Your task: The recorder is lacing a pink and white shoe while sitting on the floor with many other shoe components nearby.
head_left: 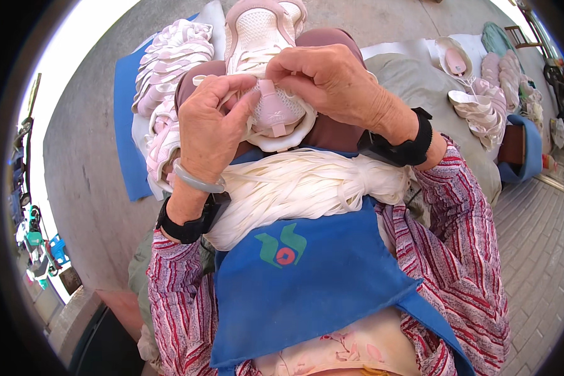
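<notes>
A white and pink sneaker rests on my lap, its toe pointing away and its tongue toward me. My left hand is closed at the left side of the tongue, thumb and forefinger pinching a white shoelace. Opposite it, my right hand pinches at the right eyelet edge; the lace there is mostly hidden by the fingers. Between the hands stands the pink tongue tab. Across my lap, below the shoe, lies a thick bundle of white laces on a blue apron.
Stacked white and pink shoe uppers lie at the left on a blue sheet. More uppers are piled at the right on a grey-green cloth. A blue-draped box stands beyond them. Grey concrete floor surrounds the left side.
</notes>
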A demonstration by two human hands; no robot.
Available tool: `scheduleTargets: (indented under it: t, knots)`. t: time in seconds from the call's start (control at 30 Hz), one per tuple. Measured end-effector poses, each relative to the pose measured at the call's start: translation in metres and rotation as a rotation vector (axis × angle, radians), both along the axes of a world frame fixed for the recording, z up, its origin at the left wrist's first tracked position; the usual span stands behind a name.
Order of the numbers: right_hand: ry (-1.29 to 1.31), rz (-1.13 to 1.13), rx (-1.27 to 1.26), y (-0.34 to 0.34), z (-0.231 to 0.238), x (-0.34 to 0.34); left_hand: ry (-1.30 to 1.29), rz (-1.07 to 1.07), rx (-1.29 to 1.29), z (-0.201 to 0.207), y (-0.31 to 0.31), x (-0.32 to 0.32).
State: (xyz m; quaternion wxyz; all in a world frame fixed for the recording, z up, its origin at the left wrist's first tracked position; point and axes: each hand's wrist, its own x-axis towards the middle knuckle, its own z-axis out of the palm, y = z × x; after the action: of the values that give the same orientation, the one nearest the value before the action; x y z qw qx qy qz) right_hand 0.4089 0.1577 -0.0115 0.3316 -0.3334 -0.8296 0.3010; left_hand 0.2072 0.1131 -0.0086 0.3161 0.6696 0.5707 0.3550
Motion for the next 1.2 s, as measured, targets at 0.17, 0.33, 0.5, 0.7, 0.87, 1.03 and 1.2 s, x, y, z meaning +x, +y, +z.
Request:
scheduleTargets:
  t: [0.17,0.33,0.5,0.7,0.87,1.03,1.2]
  knots:
    - [0.168,0.000,-0.236,0.000,-0.008,0.000,-0.171,0.028,-0.023,-0.014,0.003,0.004]
    - [0.224,0.029,-0.429,0.002,-0.009,-0.005,-0.219,0.016,-0.015,-0.014,0.005,0.002]
    - [-0.031,-0.113,0.186,-0.015,-0.001,-0.005,0.098,-0.031,0.191,-0.002,-0.002,0.005]
    - [-0.164,-0.139,0.316,-0.017,0.002,-0.006,-0.026,-0.043,0.175,-0.007,-0.001,0.004]
    - [-0.010,-0.165,0.157,-0.014,-0.006,-0.010,-0.058,-0.036,0.164,-0.011,0.000,0.003]
    - [-0.253,-0.139,0.349,-0.019,0.001,-0.003,0.055,-0.064,0.180,-0.004,-0.001,0.002]
    - [-0.299,-0.112,0.298,-0.016,-0.005,-0.005,0.186,-0.093,0.272,0.000,-0.002,0.006]
